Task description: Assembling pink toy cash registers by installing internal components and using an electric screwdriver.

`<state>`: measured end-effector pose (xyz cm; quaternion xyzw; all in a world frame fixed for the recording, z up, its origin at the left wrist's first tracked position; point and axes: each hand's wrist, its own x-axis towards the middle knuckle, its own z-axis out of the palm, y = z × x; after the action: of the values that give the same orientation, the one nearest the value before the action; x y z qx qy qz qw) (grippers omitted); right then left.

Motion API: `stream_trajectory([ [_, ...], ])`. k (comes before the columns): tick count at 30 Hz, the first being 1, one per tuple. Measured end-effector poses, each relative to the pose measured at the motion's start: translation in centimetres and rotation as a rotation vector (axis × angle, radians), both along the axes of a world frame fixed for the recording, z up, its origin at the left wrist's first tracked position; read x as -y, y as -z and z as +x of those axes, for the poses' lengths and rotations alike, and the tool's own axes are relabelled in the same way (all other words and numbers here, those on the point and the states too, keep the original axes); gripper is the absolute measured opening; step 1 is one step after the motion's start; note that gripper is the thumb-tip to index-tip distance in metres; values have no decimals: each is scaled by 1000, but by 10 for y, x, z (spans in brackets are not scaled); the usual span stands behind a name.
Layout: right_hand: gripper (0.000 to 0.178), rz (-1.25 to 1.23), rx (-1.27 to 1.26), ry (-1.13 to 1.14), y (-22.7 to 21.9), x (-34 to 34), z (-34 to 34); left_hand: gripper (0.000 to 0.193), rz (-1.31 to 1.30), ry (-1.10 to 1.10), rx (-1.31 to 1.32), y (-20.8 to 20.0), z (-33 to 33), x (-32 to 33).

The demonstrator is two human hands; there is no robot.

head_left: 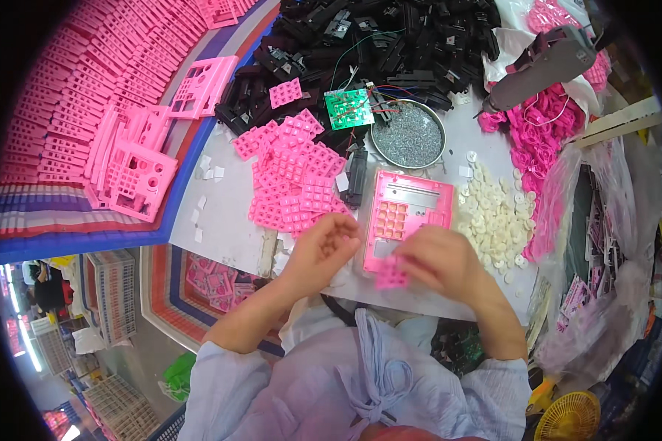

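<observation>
- Pink keypad piece (392, 275), blurred, is in the right hand (446, 259), over the near edge of the pink casing; whether the two touch cannot be told.
- Right hand: back turned up, wrist bent inward, fingers closed together in a pinch on the keypad piece.
- Left hand (324, 248): raised beside the casing's near left side, palm turned inward, fingers loosely curled with a gap to the thumb; nothing shows in it.
- Lower striped bin (153, 294), below the table beside the left forearm, holds a jumble of pink plastic parts (215, 282).
- Pink casing (413, 214) lies on the white tabletop (224, 253) between the hands, with a grid of square openings.
- Keypad heap (294, 173) lies left of the casing; a spread of cream-white discs (496, 217) lies to its right.
- Round metal dish (444, 138), just beyond the casing, is filled with tiny silvery pieces, too small to tell apart.
- Upper striped bin (95, 248), blue-rimmed, at far left, holds stacked rows of pink casing panels (88, 95).
- Green circuit board (349, 109) with wires rests against the dish's left side, before a pile of black plastic housings (390, 48).
- White plastic bag (581, 94), far right, lies open around bundled pink cord (541, 136).
</observation>
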<state>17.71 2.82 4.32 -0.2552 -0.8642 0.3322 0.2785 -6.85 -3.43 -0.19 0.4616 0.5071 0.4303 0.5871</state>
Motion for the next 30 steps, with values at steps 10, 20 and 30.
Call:
stream_trajectory([
  [10,17,50,270,133,38,-51,-16,17,382,148,-566,-2,14,-16],
  [20,75,301,494,107,17,-2,-15,22,638,175,-698,-8,2,-20],
  [30,103,215,693,24,24,20,-27,28,392,-41,-1260,-50,-68,-187],
])
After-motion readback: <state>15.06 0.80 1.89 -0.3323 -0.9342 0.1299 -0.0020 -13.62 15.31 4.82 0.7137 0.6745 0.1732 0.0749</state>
